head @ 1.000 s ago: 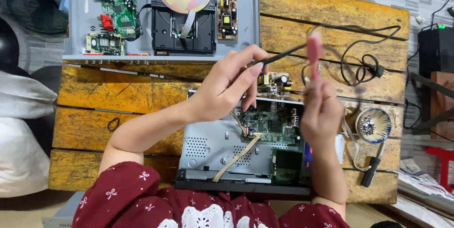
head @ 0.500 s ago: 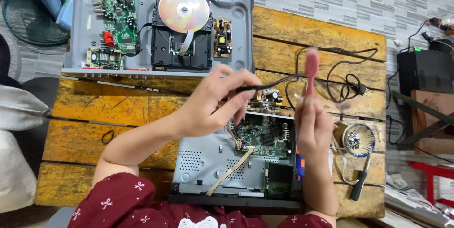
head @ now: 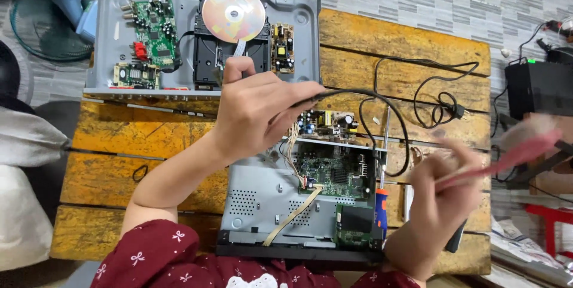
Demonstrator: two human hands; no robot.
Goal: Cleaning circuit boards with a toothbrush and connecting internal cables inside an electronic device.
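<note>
- A grey open player case (head: 101, 37) lies at the far left of the wooden table (head: 406, 49), with green circuit boards (head: 152, 28) inside and a shiny disc (head: 233, 14) on its black drive.
- The left hand (head: 256, 112) hovers over the table's middle, fingers pinched shut on a black cable (head: 358, 93) that loops rightward toward a plug (head: 456, 111).
- Below it, nearer the person, sits a second opened case (head: 262, 204) with a green main board (head: 334, 174) and a flat beige ribbon (head: 292, 216).
- A screwdriver with a blue and orange handle (head: 380, 207) rests along that case's right edge.
- The right hand (head: 441, 204) is closed around a blurred pink tool (head: 513, 156) pointing right.
</note>
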